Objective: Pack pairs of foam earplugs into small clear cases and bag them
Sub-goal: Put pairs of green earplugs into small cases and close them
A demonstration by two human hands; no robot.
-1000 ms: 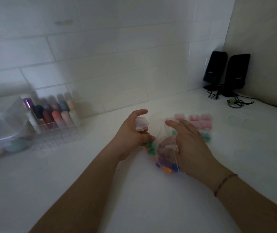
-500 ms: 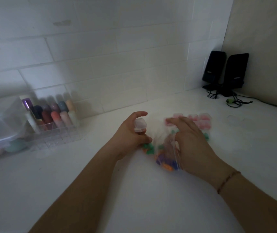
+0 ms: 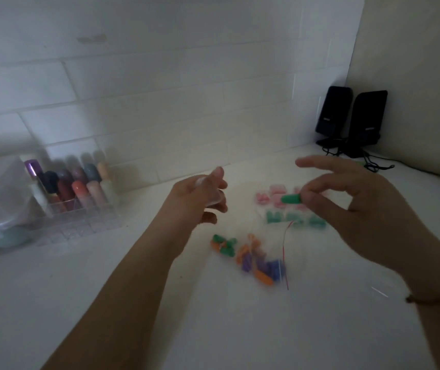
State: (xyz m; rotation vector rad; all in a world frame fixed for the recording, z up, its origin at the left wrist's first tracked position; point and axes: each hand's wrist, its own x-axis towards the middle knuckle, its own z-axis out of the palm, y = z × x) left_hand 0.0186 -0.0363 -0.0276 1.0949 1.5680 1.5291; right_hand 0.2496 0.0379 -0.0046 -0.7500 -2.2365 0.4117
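Right hand, raised above the table, pinches a green earplug between thumb and fingertip, its other fingers spread. Left hand curls around a small clear case, blurred. Below, a clear bag of orange, purple and blue earplugs lies on the table, with loose green and orange earplugs just beside it and filled cases behind.

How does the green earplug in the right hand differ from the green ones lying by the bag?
The held green earplug is pinched in the right hand, off the table; the loose green earplugs lie on the table. The held one is single and points sideways; the loose ones cluster beside an orange earplug left of the clear bag. They share colour and a rounded shape.
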